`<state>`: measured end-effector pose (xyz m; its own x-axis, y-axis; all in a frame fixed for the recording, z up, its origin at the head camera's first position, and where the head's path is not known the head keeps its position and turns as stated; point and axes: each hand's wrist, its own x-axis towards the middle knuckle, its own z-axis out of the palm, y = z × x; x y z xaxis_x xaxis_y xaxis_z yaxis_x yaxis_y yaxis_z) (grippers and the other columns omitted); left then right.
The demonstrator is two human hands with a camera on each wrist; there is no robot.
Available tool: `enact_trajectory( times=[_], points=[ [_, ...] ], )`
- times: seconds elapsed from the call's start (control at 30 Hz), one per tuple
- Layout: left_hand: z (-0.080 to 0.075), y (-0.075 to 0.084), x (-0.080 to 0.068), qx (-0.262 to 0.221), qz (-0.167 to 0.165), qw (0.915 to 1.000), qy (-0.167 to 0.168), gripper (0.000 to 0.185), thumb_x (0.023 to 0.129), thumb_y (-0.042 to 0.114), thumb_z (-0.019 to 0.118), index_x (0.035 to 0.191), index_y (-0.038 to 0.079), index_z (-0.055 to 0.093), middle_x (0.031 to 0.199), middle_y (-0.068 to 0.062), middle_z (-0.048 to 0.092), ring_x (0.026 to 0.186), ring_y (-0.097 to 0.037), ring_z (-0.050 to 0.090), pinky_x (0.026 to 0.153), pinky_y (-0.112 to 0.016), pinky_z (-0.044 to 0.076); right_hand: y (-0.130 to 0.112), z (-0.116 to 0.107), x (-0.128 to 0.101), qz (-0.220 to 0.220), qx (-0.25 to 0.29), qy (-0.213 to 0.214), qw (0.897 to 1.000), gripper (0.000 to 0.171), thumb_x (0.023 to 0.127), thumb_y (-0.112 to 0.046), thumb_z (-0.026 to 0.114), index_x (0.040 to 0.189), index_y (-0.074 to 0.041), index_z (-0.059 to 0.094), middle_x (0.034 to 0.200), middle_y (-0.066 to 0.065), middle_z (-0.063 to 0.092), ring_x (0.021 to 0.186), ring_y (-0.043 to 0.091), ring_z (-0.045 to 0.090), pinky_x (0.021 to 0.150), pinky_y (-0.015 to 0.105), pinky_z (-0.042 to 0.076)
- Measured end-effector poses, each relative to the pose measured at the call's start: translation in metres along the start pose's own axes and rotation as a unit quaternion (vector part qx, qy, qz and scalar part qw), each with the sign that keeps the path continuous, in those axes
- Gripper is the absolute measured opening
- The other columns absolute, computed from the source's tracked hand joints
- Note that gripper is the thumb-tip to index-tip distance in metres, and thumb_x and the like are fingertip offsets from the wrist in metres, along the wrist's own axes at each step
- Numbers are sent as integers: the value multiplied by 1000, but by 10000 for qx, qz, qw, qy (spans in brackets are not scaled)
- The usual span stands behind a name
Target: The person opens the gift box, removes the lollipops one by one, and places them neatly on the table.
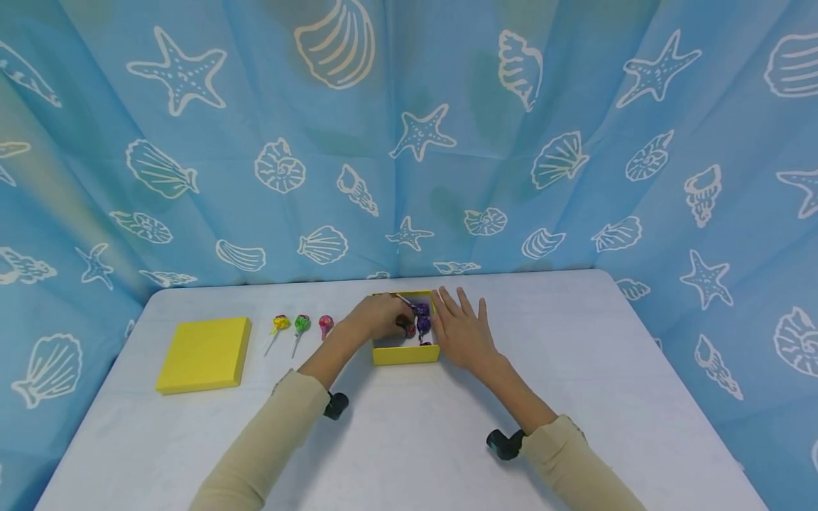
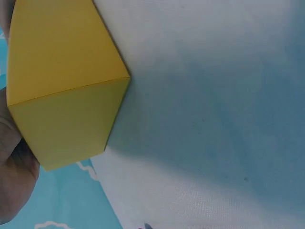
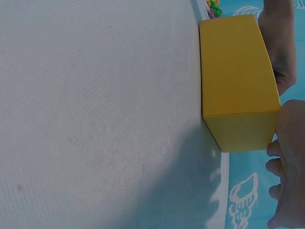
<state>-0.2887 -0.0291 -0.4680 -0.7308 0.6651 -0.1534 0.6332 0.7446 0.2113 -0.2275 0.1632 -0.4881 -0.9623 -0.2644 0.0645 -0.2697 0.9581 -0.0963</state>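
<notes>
A yellow box (image 1: 406, 355) with its top off holds several lollipops, among them a purple lollipop (image 1: 424, 325) and a dark red lollipop (image 1: 410, 331). My left hand (image 1: 378, 316) reaches over the box's left wall, its fingers bent down inside, right at the dark red lollipop. The fingertips are partly hidden, and I cannot tell whether they grip it. Against the right wall rests my right hand (image 1: 465, 332), fingers straight and spread. Both wrist views show the outside of the yellow box (image 2: 66, 129) (image 3: 240, 67), with parts of the hands at its rim.
Left of the box, a yellow lollipop (image 1: 280, 323), a green lollipop (image 1: 302, 324) and a pink lollipop (image 1: 326, 324) lie in a row on the white table (image 1: 409, 440). Farther left lies a yellow lid (image 1: 204, 353). A blue curtain (image 1: 409, 191) with shell drawings hangs behind the table.
</notes>
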Motion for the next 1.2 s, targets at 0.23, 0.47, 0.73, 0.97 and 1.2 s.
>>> enact_trajectory(
  times=[0.23, 0.47, 0.73, 0.97, 1.2],
  points=[
    [-4, -4, -6, -1262, 151, 9913, 337, 29, 92, 14, 73, 121, 12, 72, 117, -2, 70, 109, -16, 64, 97, -32, 50, 0, 1, 1, -35, -58, -39, 10000, 55, 109, -36, 26, 159, -12, 24, 163, 8, 22, 149, 37, 15, 113, 68, 9],
    [-8, -7, -14, -2733, 377, 9571, 885, 28, 93, 6, 70, 122, 4, 70, 114, -7, 70, 105, -19, 64, 94, -30, 52, 0, 0, 1, -53, -120, -25, 9999, 55, 109, -37, 25, 159, -12, 24, 163, 8, 23, 149, 37, 16, 113, 68, 12],
    [-9, -8, -27, -3301, 564, 9335, 1286, 26, 92, 6, 71, 118, 1, 69, 106, -7, 70, 97, -19, 66, 87, -28, 54, 0, 1, 2, 4, -55, -26, 10000, 55, 109, -35, 28, 159, -12, 26, 162, 9, 25, 149, 37, 15, 113, 69, 11],
    [-16, -12, -46, -3320, 464, 9254, 1768, 25, 92, 8, 72, 116, 2, 70, 106, -8, 70, 96, -19, 67, 84, -30, 56, -2, 0, 2, 33, 16, -75, 10000, 55, 109, -36, 28, 159, -13, 24, 163, 8, 24, 149, 37, 13, 113, 69, 10],
    [-26, -16, -73, -3428, 103, 9155, 2104, 23, 92, 10, 71, 115, 4, 71, 103, -3, 71, 94, -16, 67, 83, -30, 56, -2, -1, 0, 24, 1, -20, 10000, 55, 109, -36, 26, 159, -13, 25, 162, 9, 24, 149, 38, 14, 113, 68, 10]
  ],
)
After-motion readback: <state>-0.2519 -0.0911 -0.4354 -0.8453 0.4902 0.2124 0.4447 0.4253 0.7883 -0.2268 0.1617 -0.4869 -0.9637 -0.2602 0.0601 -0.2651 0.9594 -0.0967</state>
